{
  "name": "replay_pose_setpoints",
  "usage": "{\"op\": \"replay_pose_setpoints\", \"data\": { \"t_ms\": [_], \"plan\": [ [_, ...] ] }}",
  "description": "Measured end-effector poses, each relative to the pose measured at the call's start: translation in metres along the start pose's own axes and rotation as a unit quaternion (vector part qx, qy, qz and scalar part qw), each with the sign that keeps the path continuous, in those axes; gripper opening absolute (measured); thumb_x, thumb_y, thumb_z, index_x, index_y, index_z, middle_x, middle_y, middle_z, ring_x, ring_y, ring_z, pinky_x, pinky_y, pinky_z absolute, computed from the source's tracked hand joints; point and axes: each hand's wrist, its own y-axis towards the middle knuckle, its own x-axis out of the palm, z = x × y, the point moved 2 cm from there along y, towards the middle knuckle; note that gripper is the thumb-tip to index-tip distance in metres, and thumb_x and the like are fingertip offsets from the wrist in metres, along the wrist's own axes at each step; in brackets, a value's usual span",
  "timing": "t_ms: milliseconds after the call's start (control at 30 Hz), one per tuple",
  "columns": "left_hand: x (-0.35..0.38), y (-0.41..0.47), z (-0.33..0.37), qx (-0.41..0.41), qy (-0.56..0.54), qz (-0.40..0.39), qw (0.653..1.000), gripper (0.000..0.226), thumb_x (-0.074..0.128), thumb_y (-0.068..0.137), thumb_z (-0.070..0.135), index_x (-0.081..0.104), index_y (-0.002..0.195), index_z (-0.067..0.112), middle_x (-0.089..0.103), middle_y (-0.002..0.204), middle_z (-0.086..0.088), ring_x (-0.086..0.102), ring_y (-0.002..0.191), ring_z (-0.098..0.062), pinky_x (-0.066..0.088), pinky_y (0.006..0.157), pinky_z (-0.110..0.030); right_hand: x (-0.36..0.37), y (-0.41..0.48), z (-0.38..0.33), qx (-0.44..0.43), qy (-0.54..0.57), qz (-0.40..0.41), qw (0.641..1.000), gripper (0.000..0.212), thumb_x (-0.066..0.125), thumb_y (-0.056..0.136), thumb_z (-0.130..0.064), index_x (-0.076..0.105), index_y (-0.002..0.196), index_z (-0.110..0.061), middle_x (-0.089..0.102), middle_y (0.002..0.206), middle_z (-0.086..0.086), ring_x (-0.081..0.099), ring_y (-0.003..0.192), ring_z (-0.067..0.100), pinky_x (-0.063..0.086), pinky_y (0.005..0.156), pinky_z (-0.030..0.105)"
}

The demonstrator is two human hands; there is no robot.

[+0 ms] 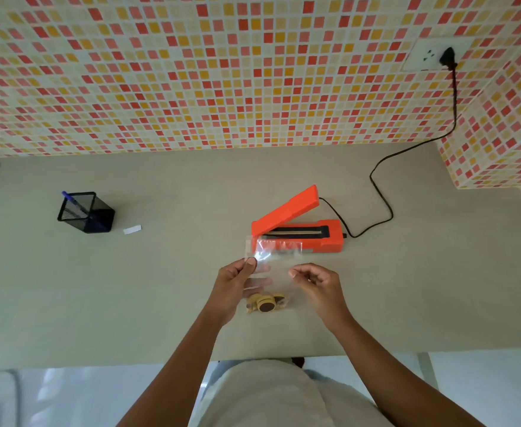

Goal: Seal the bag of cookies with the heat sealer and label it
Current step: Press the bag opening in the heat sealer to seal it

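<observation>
A clear plastic bag (276, 266) with several round cookies (267, 303) at its bottom is held over the table, just in front of the heat sealer. My left hand (237, 282) pinches the bag's left side near the top. My right hand (317, 283) pinches its right edge. The bag's open top reaches the front of the orange heat sealer (299, 229), whose lid stands raised, showing the black sealing strip. A small white label (132, 229) lies flat on the table to the left, beside the pen holder.
A black mesh pen holder (85, 212) with a blue pen stands at the left. The sealer's black cord (385, 192) runs right and up to a wall socket (435, 55). A tiled wall closes the back and right. The table's front edge (99, 366) lies below my forearms.
</observation>
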Motion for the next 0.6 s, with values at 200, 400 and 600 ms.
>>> {"op": "replay_pose_setpoints", "data": {
  "t_ms": [200,400,600],
  "plan": [
    [-0.06,-0.009,0.008,-0.001,-0.019,0.043,0.999,0.029,0.051,0.1,0.026,0.068,0.108,0.003,0.074,0.111,-0.01,0.072,0.094,-0.038,0.052,0.094,-0.055,0.061,0.013,-0.008,-0.006,-0.012,-0.028,1.0,0.006,0.074,0.085,-0.006,0.078,0.088,-0.009,0.077,0.086,0.004,0.069,0.082,0.014,0.054,0.078,0.022],
    [-0.126,-0.011,0.026,-0.011,-0.027,0.054,0.998,0.029,0.053,0.1,0.025,0.068,0.102,0.001,0.076,0.093,-0.004,0.075,0.084,-0.033,0.05,0.097,-0.058,0.133,0.026,-0.016,0.009,-0.005,-0.022,1.0,0.008,0.074,0.085,-0.003,0.077,0.082,-0.01,0.076,0.08,0.002,0.067,0.075,0.011,0.053,0.074,0.02],
    [-0.189,0.005,0.038,-0.026,-0.01,0.023,0.999,0.029,0.05,0.101,0.024,0.071,0.104,0.004,0.074,0.106,-0.012,0.074,0.088,-0.033,0.055,0.09,-0.054,0.195,0.04,-0.012,0.044,0.001,0.008,0.999,0.006,0.071,0.087,-0.003,0.076,0.084,-0.004,0.074,0.074,0.003,0.067,0.07,0.013,0.054,0.072,0.021]
  ]
}}
